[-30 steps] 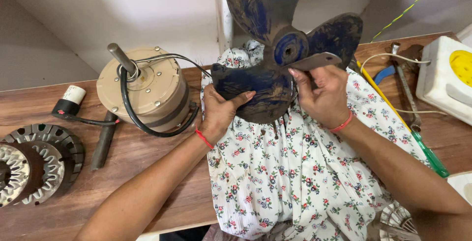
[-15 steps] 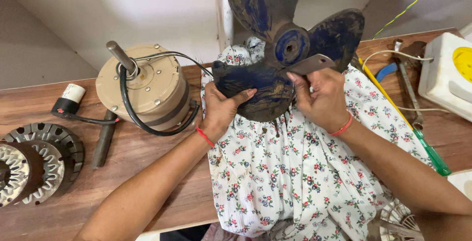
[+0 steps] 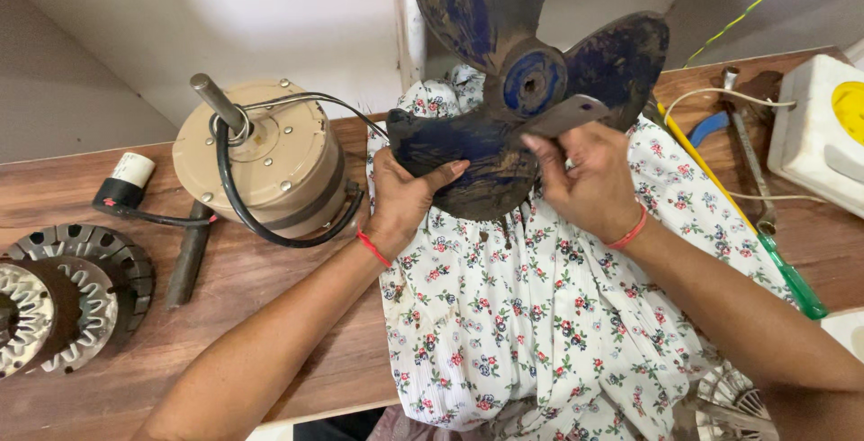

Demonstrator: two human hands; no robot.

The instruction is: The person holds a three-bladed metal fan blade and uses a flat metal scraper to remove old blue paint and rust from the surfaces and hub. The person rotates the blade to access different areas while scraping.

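A dusty dark blue three-blade fan propeller (image 3: 531, 90) is held up above a white flowered cloth (image 3: 531, 315) spread on the wooden table (image 3: 270, 333). My left hand (image 3: 405, 198) grips the lower left blade by its edge. My right hand (image 3: 589, 175) holds a flat grey metal scraper (image 3: 567, 115), its tip resting against the blade beside the hub. Both wrists wear a red thread band.
A beige fan motor (image 3: 265, 157) with shaft and black cable stands left of the cloth. Metal stator rings (image 3: 63, 292) lie at the far left, beside a black handle (image 3: 189, 261). A green-handled screwdriver (image 3: 778, 261), pliers (image 3: 720, 121) and a white box (image 3: 823, 130) lie right.
The propeller has turned slightly and risen a little in my hands. The scraper has shifted along the blade near the hub. The other things on the table have not moved.
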